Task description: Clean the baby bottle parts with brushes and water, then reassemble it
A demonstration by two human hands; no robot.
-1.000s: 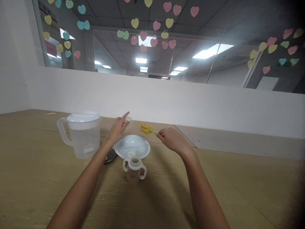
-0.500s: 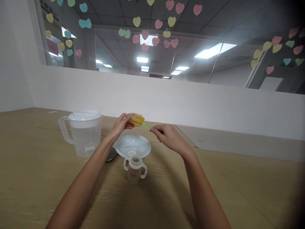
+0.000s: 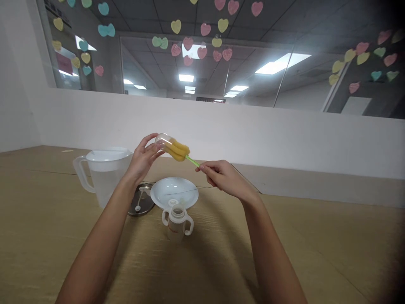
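Observation:
My left hand point(image 3: 144, 158) grips a clear, dome-shaped cap point(image 3: 161, 141), with its fingers around the rounded end. A yellow sponge bottle brush point(image 3: 179, 150) sits partly inside the cap's open side. The brush's thin green handle point(image 3: 192, 161) is pinched in my right hand point(image 3: 221, 177). Below both hands stands a small clear baby bottle point(image 3: 176, 221) with two white handles, upright, its top open. Right behind it is a white bowl point(image 3: 190, 190). A white ring-like piece point(image 3: 173, 202) shows at the bowl's near edge.
On the left stands a translucent lidded pitcher point(image 3: 104, 181), partly behind my left arm. Between pitcher and bowl lies a round metal tray point(image 3: 146, 207) with a white straw-like piece point(image 3: 140, 198) on it. A white wall point(image 3: 221, 131) with a window rises behind the brown tabletop point(image 3: 316, 236).
My left hand has moved left and slightly up with the clear cap, and more of the yellow sponge shows. The tray beside the bowl has come into fuller view. The right hand stays nearly in place.

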